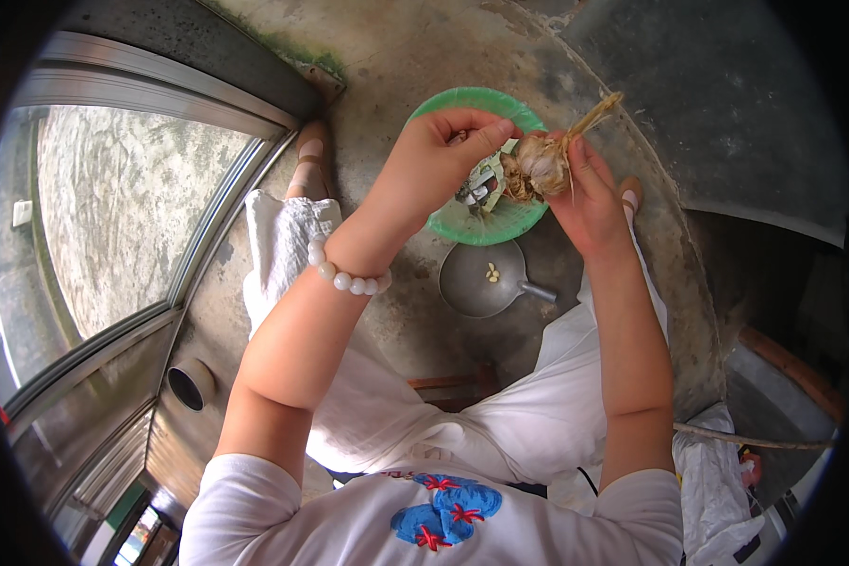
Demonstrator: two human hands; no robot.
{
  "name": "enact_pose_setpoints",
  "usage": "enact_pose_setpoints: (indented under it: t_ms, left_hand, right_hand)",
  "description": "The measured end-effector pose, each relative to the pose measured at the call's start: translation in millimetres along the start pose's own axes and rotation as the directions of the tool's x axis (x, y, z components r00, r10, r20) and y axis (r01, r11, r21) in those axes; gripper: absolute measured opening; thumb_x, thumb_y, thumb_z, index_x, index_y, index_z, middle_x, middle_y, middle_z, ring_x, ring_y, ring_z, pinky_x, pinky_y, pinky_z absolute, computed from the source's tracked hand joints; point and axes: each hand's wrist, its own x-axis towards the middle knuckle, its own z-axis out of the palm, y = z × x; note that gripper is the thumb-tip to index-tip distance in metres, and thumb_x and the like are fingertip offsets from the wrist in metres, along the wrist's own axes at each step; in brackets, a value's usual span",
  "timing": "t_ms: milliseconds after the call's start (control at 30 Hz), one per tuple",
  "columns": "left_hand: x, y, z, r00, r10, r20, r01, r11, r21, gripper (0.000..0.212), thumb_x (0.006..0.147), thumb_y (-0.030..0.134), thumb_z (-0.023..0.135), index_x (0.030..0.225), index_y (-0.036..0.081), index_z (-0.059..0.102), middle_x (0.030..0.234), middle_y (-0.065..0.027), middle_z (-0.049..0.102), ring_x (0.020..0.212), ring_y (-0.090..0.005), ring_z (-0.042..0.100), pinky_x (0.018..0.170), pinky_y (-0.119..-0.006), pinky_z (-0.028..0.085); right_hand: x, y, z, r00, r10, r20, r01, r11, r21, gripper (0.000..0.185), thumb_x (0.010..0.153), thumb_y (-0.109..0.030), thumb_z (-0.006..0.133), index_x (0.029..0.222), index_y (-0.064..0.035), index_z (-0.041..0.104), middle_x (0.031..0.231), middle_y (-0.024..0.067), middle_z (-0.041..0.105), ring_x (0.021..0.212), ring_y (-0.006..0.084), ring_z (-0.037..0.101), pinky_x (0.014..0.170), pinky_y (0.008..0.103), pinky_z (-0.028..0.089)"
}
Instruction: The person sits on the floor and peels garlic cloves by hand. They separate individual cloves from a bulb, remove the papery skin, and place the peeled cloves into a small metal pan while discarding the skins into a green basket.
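Above the right side of a green plastic basin (492, 235) is a dry garlic bulb (546, 164) with its stalk on, held in my right hand (591, 198). My left hand (453, 156) is raised over the basin, thumb and forefinger pinched together just left of the bulb; whether something small is between them cannot be made out. A thin clear liner covers the basin, which holds papery scraps and other waste. On the floor just below it, a grey metal pan (467, 283) with a short handle holds several peeled garlic cloves (493, 272).
A framed glass panel (141, 212) stands at the left, with a short round pipe (191, 384) near its lower edge. A white plastic bag (711, 488) lies at lower right, near a thin stick (757, 440). A dark grey slab (707, 106) fills the upper right.
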Motion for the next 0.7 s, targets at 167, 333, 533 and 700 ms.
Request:
enact_pose_setpoints:
  t_ms: [167, 333, 533, 700]
  left_hand:
    - [-3.8, 2.9, 2.2, 0.999, 0.032, -0.011, -0.031, 0.993, 0.111, 0.025, 0.091, 0.024, 0.063, 0.105, 0.004, 0.069, 0.076, 0.0068, 0.058, 0.065, -0.0010, 0.042, 0.062, -0.018, 0.035]
    - [-1.6, -3.2, 2.1, 0.997, 0.037, -0.064, -0.040, 0.998, -0.048, 0.023, 0.092, 0.022, 0.062, 0.104, 0.002, 0.064, 0.072, 0.0062, 0.053, 0.064, -0.0014, 0.041, 0.058, -0.018, 0.033]
    - [-1.3, 1.4, 2.9, 0.993, 0.026, -0.114, -0.031, 0.999, -0.043, 0.020, 0.094, 0.021, 0.058, 0.103, 0.003, 0.061, 0.071, 0.0066, 0.050, 0.063, -0.0019, 0.040, 0.056, -0.018, 0.031]
    - [-1.0, -2.6, 0.3, 0.998, 0.035, -0.053, -0.037, 0.999, -0.038, 0.021, 0.094, 0.022, 0.059, 0.102, 0.003, 0.062, 0.072, 0.0071, 0.050, 0.063, -0.0016, 0.040, 0.057, -0.018, 0.032]
  right_hand:
    - [1.4, 0.0, -3.6, 0.984, -0.160, -0.081, 0.134, 0.956, -0.260, 0.025, 0.099, -0.021, 0.048, 0.111, -0.0013, 0.058, 0.113, 0.0088, 0.059, 0.105, 0.0175, 0.056, 0.097, 0.0332, 0.040]
    - [7.2, -1.9, 4.1, 0.970, -0.215, -0.116, 0.188, 0.960, -0.209, 0.024, 0.100, -0.018, 0.045, 0.113, -0.0006, 0.056, 0.115, 0.0101, 0.058, 0.106, 0.0186, 0.056, 0.096, 0.0336, 0.042]
    - [6.3, -1.0, -4.6, 0.981, -0.105, -0.161, 0.112, 0.993, 0.037, 0.027, 0.100, -0.017, 0.042, 0.118, 0.0004, 0.051, 0.117, 0.0116, 0.057, 0.111, 0.0225, 0.055, 0.098, 0.0376, 0.044]
    - [4.1, 0.5, -2.2, 0.980, -0.044, -0.193, 0.069, 0.989, 0.129, 0.026, 0.101, -0.018, 0.041, 0.116, -0.0002, 0.052, 0.117, 0.0127, 0.057, 0.115, 0.0244, 0.053, 0.100, 0.0394, 0.043]
